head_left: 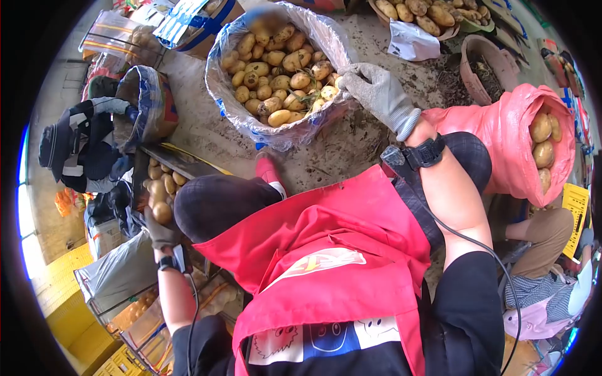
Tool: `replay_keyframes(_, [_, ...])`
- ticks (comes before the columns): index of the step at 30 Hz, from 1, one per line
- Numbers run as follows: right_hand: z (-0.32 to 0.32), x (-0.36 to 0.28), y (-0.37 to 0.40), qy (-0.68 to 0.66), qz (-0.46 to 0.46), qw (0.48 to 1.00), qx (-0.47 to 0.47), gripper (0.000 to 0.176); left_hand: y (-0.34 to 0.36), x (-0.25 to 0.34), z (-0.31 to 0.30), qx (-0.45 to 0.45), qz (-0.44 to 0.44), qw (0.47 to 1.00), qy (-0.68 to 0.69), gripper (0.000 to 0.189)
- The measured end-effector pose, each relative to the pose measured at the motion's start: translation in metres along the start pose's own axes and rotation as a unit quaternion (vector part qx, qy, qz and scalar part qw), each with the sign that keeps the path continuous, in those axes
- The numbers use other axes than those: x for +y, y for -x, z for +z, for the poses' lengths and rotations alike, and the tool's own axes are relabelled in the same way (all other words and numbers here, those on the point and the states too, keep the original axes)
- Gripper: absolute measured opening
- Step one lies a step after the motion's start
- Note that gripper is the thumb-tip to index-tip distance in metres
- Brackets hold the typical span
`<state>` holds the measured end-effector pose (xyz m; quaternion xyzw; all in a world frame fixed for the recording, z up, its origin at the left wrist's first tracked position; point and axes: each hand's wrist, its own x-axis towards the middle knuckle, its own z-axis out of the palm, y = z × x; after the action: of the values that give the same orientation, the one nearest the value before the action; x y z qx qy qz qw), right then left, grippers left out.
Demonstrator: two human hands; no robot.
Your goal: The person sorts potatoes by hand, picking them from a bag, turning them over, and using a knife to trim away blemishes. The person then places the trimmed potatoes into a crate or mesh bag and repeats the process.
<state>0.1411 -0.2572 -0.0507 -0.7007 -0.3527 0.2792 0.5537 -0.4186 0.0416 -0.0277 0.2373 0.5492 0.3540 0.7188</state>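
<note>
My left hand point(160, 233), in a dark grey glove, is at the left beside my knee, its fingers wrapped round a potato point(162, 213). More potatoes point(164, 183) lie just beyond it in a dark tray. My right hand point(380, 94), in a light grey glove, is at the right rim of a plastic-lined basket point(219, 94) full of potatoes point(279, 75). Its fingers are bent together at the rim; what they hold, if anything, is hidden. A pink sack point(495, 135) with potatoes in its mouth lies to the right of my knee.
A person in a dark hat point(55, 147) bends at the left by a lined box point(147, 103). Another person's knee point(545, 235) shows at the right. A pink tub point(489, 62) and a further basket of potatoes point(429, 15) stand ahead. Yellow crates point(69, 276) are at the lower left.
</note>
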Motion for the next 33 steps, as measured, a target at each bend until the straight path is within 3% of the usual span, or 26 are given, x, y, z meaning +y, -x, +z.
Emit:
replay_keyframes(1, [-0.002, -0.002, 0.000, -0.003, 0.005, 1.000, 0.001, 0.033, -0.030, -0.004, -0.059, 0.012, -0.047, 0.999, -0.015, 0.066])
replay_keyframes(2, [-0.004, -0.007, 0.001, 0.006, -0.009, 1.000, 0.010, 0.032, -0.027, -0.009, -0.062, 0.138, -0.023, 0.988, 0.068, 0.063])
replay_keyframes(3, [-0.005, -0.012, 0.002, 0.015, -0.025, 0.999, 0.018, 0.031, -0.056, 0.009, -0.092, 0.052, 0.046, 0.988, -0.140, 0.058])
replay_keyframes(4, [-0.005, -0.013, 0.000, 0.013, -0.016, 1.000, 0.014, 0.031, -0.057, 0.021, -0.073, 0.050, 0.058, 0.986, -0.145, 0.056])
replay_keyframes(8, [-0.004, -0.027, -0.001, 0.022, -0.056, 0.997, 0.039, 0.027, -0.030, 0.037, 0.121, -0.140, 0.055, 0.954, -0.261, 0.048])
replay_keyframes(10, [-0.002, -0.027, -0.004, 0.058, -0.089, 0.992, 0.070, 0.027, -0.031, 0.023, 0.216, -0.221, 0.029, 0.906, -0.359, 0.044])
replay_keyframes(12, [-0.004, -0.034, -0.005, 0.062, -0.079, 0.993, 0.064, 0.028, -0.052, -0.010, 0.285, -0.259, -0.004, 0.827, -0.499, 0.049])
replay_keyframes(14, [-0.003, -0.036, -0.009, 0.119, -0.082, 0.987, 0.075, 0.028, -0.059, -0.058, 0.345, -0.320, -0.047, 0.656, -0.682, 0.057])
replay_keyframes(16, [-0.002, -0.029, -0.015, 0.126, -0.089, 0.985, 0.083, 0.028, -0.071, -0.118, 0.381, -0.354, 0.067, 0.338, -0.869, 0.067])
replay_keyframes(18, [-0.003, -0.029, -0.021, 0.150, -0.063, 0.984, 0.067, 0.025, -0.095, -0.172, 0.385, -0.355, 0.075, 0.184, -0.913, 0.075])
replay_keyframes(20, [-0.004, -0.028, -0.025, 0.183, -0.082, 0.976, 0.085, 0.022, -0.103, -0.208, 0.377, -0.326, 0.084, 0.093, -0.937, 0.078])
replay_keyframes(22, [-0.006, -0.031, -0.026, 0.209, -0.068, 0.973, 0.074, 0.025, -0.109, -0.216, 0.382, -0.307, 0.077, 0.088, -0.944, 0.078])
replay_keyframes(24, [-0.007, -0.027, -0.023, 0.214, -0.065, 0.972, 0.073, 0.026, -0.119, -0.216, 0.385, -0.323, 0.017, 0.099, -0.941, 0.077])
replay_keyframes(30, [-0.012, -0.034, -0.013, 0.222, -0.072, 0.970, 0.059, 0.026, -0.113, -0.185, 0.380, -0.367, -0.009, 0.162, -0.916, 0.070])
replay_keyframes(33, [-0.014, -0.040, -0.006, 0.236, -0.063, 0.969, 0.048, 0.027, -0.118, -0.184, 0.370, -0.369, -0.015, 0.224, -0.902, 0.066])
